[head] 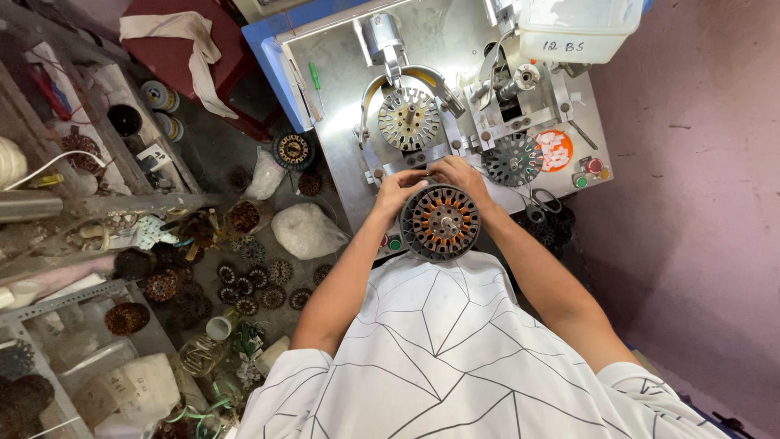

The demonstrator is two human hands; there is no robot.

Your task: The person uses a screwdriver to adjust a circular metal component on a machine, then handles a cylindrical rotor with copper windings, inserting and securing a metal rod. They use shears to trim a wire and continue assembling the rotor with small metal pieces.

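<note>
At the near edge of the machine table [341, 122], both hands grip a round wound stator [440, 221]: the left hand [398, 193] closed on its upper left rim, the right hand [457, 173] closed over the top. This looks like fitting or inspection; any next move needs care, since a mounted stator [409, 119] and fixtures crowd ahead, with open room only toward the body.
</note>
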